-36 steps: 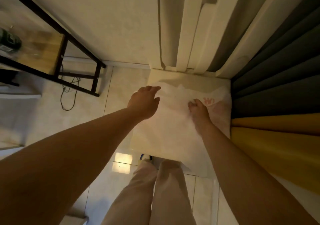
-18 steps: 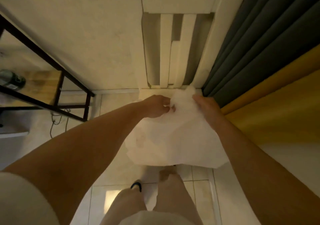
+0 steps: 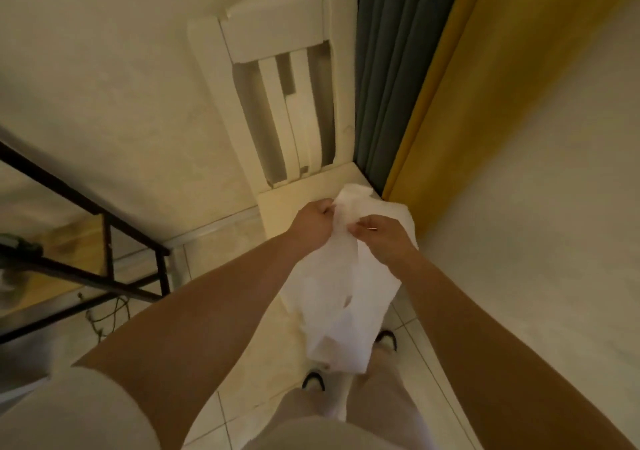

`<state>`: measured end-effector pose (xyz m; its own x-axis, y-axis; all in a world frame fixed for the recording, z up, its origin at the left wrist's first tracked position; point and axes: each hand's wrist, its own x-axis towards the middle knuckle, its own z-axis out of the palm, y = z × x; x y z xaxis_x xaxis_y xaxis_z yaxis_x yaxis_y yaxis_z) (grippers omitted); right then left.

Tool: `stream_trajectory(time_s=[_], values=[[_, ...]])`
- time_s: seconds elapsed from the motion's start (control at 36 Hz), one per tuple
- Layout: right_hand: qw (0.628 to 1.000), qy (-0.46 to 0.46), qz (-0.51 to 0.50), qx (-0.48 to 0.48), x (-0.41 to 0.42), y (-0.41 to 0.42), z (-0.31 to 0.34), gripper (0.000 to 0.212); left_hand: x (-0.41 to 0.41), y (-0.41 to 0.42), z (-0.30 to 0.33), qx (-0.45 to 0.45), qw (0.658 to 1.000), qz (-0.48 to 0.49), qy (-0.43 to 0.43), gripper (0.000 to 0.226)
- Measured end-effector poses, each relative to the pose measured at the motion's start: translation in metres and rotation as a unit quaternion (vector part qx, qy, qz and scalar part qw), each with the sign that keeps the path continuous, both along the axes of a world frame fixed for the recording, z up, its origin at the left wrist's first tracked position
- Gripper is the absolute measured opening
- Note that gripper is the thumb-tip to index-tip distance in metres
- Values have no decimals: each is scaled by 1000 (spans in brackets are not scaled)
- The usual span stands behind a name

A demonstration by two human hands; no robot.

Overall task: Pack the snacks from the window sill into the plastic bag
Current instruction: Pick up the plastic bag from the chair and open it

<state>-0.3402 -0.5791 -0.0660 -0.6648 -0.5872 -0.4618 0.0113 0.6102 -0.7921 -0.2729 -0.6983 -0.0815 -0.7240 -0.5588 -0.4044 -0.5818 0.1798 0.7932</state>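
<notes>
A white plastic bag (image 3: 341, 297) hangs in the air in front of me, above the seat of a cream wooden chair (image 3: 277, 23). My left hand (image 3: 311, 226) grips the bag's top edge on the left. Close beside it, my right hand (image 3: 379, 236) pinches the top edge on the right. The bag's body droops down towards my legs and looks limp. No snacks and no window sill are in view.
The chair stands against a cream wall. Grey curtain (image 3: 391, 79) and yellow curtain (image 3: 460, 103) hang right of it. A black-framed wooden shelf (image 3: 104, 241) stands at the left, with a cable (image 3: 104, 314) on the tiled floor below it.
The bag was lying on the chair seat; both hands gathered its top and lifted it. My view has tilted up, showing the whole chair back.
</notes>
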Motion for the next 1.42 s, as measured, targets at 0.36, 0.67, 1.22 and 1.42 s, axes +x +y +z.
stream_trajectory(time_s=[0.36,0.67,1.22,1.42], values=[[959,-57,-277,-5,17,121,-27,42,53,67,21,72,996,48,-3,30],[883,300,119,340,44,254,-19,34,91,147,18,-368,819,-395,-193,63],[886,179,-149,400,168,441,1,31,84,318,-1,-117,906,-401,-70,17],[840,133,-440,288,213,527,9,25,78,406,18,-251,744,-616,-70,75]])
